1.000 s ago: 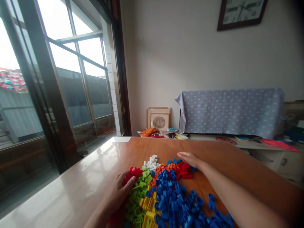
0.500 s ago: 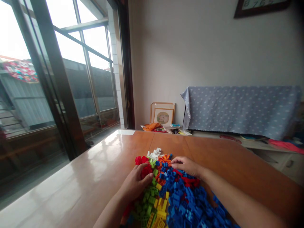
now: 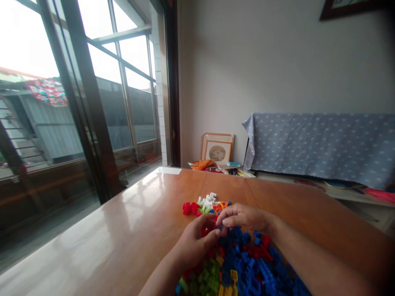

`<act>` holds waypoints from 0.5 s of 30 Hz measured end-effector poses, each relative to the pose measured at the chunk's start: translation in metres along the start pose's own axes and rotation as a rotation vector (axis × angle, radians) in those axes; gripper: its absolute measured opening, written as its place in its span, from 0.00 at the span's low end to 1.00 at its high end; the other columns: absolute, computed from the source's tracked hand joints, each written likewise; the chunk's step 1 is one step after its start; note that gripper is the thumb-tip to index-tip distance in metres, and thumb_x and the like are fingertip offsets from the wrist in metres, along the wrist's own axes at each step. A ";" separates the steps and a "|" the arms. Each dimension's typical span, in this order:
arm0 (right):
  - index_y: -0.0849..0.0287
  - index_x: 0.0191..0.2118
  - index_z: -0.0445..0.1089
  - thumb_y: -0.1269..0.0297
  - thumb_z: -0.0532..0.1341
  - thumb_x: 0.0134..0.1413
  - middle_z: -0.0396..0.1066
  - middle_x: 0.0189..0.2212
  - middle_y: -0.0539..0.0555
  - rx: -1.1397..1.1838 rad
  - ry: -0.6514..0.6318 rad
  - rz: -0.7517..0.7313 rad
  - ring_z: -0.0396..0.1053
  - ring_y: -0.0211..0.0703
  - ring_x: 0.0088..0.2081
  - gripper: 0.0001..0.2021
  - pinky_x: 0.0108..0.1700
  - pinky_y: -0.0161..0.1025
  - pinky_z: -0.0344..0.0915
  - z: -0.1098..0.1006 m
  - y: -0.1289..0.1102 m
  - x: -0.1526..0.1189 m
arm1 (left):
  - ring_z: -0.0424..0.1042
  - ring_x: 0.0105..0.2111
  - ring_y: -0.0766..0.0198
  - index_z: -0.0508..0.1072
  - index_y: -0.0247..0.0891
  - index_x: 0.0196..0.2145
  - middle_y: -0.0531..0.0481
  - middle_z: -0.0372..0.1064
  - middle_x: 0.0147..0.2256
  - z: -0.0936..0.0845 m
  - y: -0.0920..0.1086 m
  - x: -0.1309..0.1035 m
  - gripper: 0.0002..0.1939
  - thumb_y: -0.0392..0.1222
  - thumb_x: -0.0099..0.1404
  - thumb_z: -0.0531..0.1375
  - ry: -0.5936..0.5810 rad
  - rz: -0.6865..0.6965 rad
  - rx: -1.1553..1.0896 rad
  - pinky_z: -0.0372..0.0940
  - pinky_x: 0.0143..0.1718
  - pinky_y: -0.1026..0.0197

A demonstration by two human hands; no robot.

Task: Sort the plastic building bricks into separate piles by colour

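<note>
My left hand (image 3: 199,238) and my right hand (image 3: 245,217) meet above the heap of toy building bricks, fingertips close together. The left thumb and fingers curve around a gap where a red brick (image 3: 204,232) shows; whether it is gripped or lies behind them I cannot tell. My right fingers are bent and drawn together at the left fingertips. A small dark blue bit (image 3: 220,227) shows there, mostly hidden. Below the hands are blue bricks (image 3: 247,263), green bricks (image 3: 208,276) and yellow bricks (image 3: 228,290).
White bricks (image 3: 208,200), red bricks (image 3: 190,208) and orange bricks (image 3: 217,206) lie at the far end of the heap. The brown table (image 3: 138,238) has a glossy top. Behind it are picture frames (image 3: 217,150) and a blue dotted cloth (image 3: 317,148); glass doors (image 3: 129,102) stand at the left.
My hands have come together from opposite sides of the heap, the left one moving right and away from the red bricks. The view has turned slightly left.
</note>
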State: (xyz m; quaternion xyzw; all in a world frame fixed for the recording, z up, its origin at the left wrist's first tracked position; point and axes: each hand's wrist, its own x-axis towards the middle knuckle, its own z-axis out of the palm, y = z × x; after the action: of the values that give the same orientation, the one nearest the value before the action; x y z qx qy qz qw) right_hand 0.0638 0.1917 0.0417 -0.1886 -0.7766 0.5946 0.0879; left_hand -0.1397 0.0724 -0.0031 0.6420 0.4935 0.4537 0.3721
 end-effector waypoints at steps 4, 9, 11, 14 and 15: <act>0.63 0.39 0.75 0.46 0.58 0.59 0.78 0.33 0.56 -0.147 0.278 -0.040 0.73 0.45 0.38 0.22 0.48 0.42 0.66 -0.024 0.011 0.035 | 0.72 0.51 0.53 0.76 0.39 0.49 0.45 0.75 0.49 -0.009 -0.003 0.007 0.22 0.56 0.66 0.60 0.198 0.014 0.006 0.65 0.54 0.55; 0.64 0.42 0.74 0.44 0.56 0.58 0.77 0.39 0.58 -0.348 0.489 0.037 0.72 0.47 0.40 0.25 0.45 0.41 0.67 -0.054 0.048 0.099 | 0.70 0.54 0.53 0.72 0.36 0.52 0.40 0.73 0.51 -0.036 -0.044 0.021 0.27 0.59 0.69 0.53 0.566 -0.044 0.121 0.62 0.57 0.52; 0.62 0.45 0.74 0.42 0.58 0.56 0.77 0.42 0.58 -0.401 0.464 0.057 0.72 0.49 0.43 0.26 0.48 0.43 0.66 -0.059 0.057 0.120 | 0.65 0.59 0.52 0.67 0.33 0.58 0.37 0.67 0.58 -0.044 -0.060 0.024 0.30 0.60 0.70 0.50 0.636 -0.100 0.179 0.57 0.61 0.51; 0.59 0.46 0.76 0.41 0.66 0.46 0.75 0.50 0.59 -0.498 0.405 0.073 0.68 0.55 0.53 0.29 0.57 0.45 0.61 -0.057 0.062 0.144 | 0.58 0.64 0.51 0.61 0.29 0.62 0.33 0.59 0.63 -0.049 -0.073 0.025 0.35 0.60 0.71 0.47 0.590 -0.170 0.247 0.51 0.65 0.49; 0.59 0.45 0.77 0.41 0.68 0.43 0.74 0.51 0.59 -0.526 0.380 0.078 0.66 0.57 0.56 0.29 0.59 0.45 0.58 -0.054 0.062 0.149 | 0.56 0.65 0.50 0.60 0.29 0.63 0.32 0.57 0.64 -0.049 -0.075 0.025 0.36 0.61 0.71 0.47 0.564 -0.188 0.266 0.49 0.66 0.48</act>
State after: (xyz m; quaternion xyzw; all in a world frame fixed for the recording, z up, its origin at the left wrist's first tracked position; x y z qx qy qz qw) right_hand -0.0413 0.3130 -0.0161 -0.3423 -0.8654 0.3306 0.1567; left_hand -0.2060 0.1155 -0.0518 0.4858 0.6890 0.5090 0.1738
